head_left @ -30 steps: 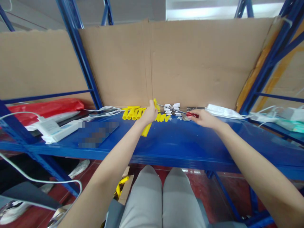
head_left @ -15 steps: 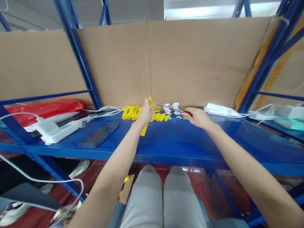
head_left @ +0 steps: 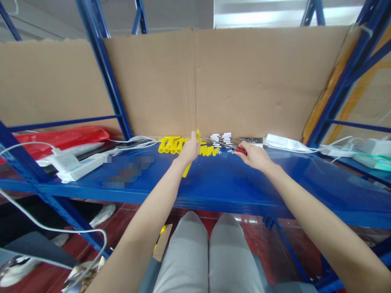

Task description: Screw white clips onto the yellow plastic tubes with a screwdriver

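Observation:
My left hand (head_left: pixel 190 149) is closed around a yellow plastic part (head_left: pixel 198 134), mostly hidden by the fingers. My right hand (head_left: pixel 255 154) grips the red handle of a screwdriver (head_left: pixel 241 150). Its thin metal shaft slants up and left toward the yellow part; whether the tip touches it, I cannot tell. Several yellow tube-shaped parts (head_left: pixel 170 146) lie left of my left hand, and small yellow wedge-like pieces (head_left: pixel 209 151) lie to its right. Behind the shaft are stacked white pieces (head_left: pixel 226 136), with small silvery bits (head_left: pixel 230 151) in front. Another yellow piece (head_left: pixel 186 170) lies below my left wrist.
The blue shelf (head_left: pixel 226 183) has a cardboard sheet (head_left: pixel 244 81) standing along its back. On the left are a white power strip (head_left: pixel 82 167), cables (head_left: pixel 143 141), a blurred flat panel (head_left: pixel 128 172) and a red bag (head_left: pixel 73 138). A white packet (head_left: pixel 284 142) lies right.
My left hand has come down a little and turned, with the yellow part lower and less visible. More of the red screwdriver handle shows, and the shaft has stayed pointed left. The view has shifted slightly.

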{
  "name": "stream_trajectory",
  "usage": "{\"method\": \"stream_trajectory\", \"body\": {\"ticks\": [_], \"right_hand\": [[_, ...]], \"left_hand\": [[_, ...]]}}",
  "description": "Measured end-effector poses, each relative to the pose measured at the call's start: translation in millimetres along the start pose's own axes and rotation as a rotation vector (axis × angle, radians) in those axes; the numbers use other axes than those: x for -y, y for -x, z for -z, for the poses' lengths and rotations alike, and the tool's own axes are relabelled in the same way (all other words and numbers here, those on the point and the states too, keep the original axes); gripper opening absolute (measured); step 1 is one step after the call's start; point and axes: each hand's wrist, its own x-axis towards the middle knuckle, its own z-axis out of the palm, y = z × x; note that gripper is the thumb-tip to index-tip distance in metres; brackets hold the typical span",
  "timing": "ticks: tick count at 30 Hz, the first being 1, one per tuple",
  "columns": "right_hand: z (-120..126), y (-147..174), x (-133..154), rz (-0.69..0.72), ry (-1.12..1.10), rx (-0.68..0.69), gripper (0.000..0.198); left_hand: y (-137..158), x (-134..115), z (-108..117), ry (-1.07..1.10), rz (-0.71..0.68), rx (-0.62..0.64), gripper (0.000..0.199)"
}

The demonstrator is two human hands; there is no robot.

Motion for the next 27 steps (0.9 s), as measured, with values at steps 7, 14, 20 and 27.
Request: {"method": "stream_trajectory", "body": {"ticks": [7,14,20,27], "right_hand": [[-1,2,1,0.026,-0.047,0.113,0.027],[-3,2,-5,0.029,-0.06,0.04,0.024],[-6,0,-9,-0.032,-0.089,0.011,0.02],[-15,-4,-10,0.09,-0.225,0.094,0.022]], "left_hand": [[1,0,-1,-0.034,-0.042,0.016,0.025],[4,-8,3,-0.048,-0.014,0.071,0.028],[6,-11,2,-0.088,-0.032,0.073,0.027],[4,-9,1,-0.057,-0.011,0.06,0.029]]}}
